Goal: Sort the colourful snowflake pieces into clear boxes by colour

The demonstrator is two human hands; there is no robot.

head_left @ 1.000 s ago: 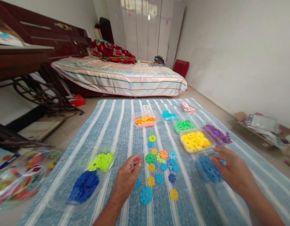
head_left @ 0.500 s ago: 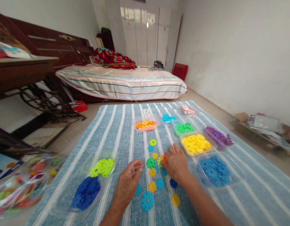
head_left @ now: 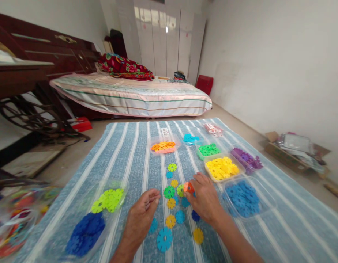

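My right hand (head_left: pixel 204 199) pinches an orange snowflake disc (head_left: pixel 189 187) at its fingertips, just right of a lime disc (head_left: pixel 180 190). Left of the scattered discs, my left hand (head_left: pixel 143 212) hovers with its fingers curled in toward the thumb; nothing shows in it. A green disc (head_left: pixel 169 191) lies just beyond its fingertips. Several notched plastic discs are spread between my hands, among them a large light-blue disc (head_left: pixel 164 239), a yellow disc (head_left: pixel 198 236) and a dark-blue disc (head_left: pixel 195 216), partly under my right wrist.
At left, a clear tray holds lime discs (head_left: pixel 110 200) and dark-blue discs (head_left: pixel 86 233). To the right stand tubs of blue discs (head_left: pixel 243 199), yellow discs (head_left: pixel 222 168), green discs (head_left: pixel 209 149) and purple discs (head_left: pixel 246 159). An orange-disc tub (head_left: pixel 163 147) sits farther back on the striped cloth (head_left: pixel 125 157).
The view has turned slightly to the right. The orange disc in my right fingers has shifted a little to the right of the lime disc. My left hand stays curled.
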